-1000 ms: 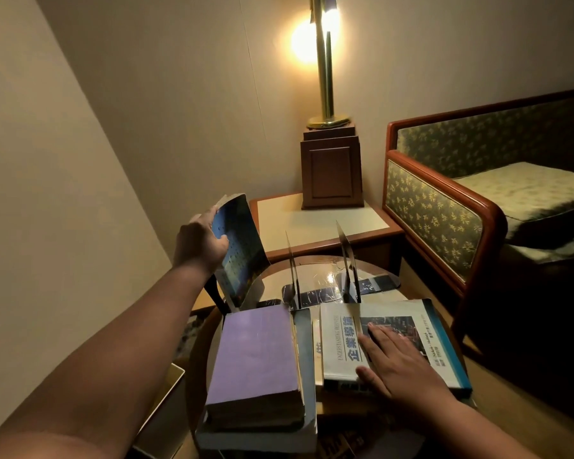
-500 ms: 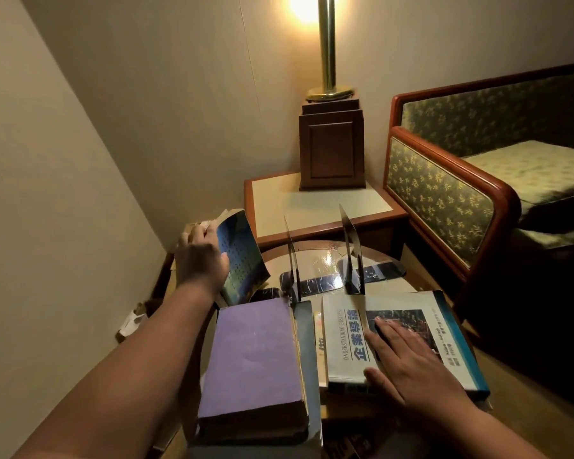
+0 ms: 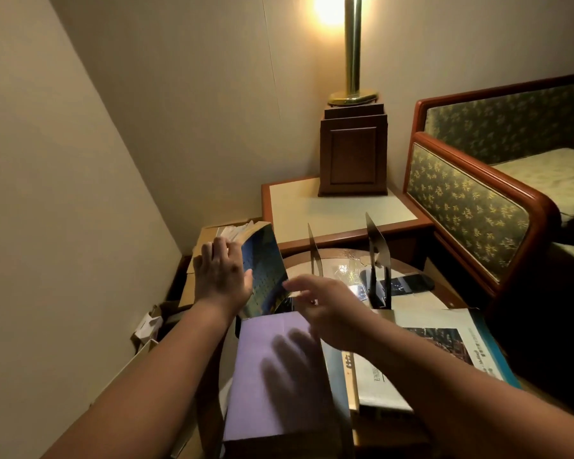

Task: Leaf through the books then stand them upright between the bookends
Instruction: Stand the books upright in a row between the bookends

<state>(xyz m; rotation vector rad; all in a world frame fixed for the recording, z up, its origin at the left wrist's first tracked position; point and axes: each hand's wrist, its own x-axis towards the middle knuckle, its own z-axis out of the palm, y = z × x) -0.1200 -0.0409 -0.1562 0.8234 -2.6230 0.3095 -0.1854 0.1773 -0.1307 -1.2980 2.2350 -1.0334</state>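
Two bookends (image 3: 314,251) are risking a knock: my left hand (image 3: 222,276) is gripping the blue book (image 3: 265,270) while my open, empty right hand (image 3: 328,309) is reaching close.

Only the white-and-blue book (image 3: 458,339) lying at the right carries legible print: the dark capitals "UND" near its spine edge, with the rest of the word hidden. The bold characters beside them are cut off, and the small line by the cover photo is too fine to read.
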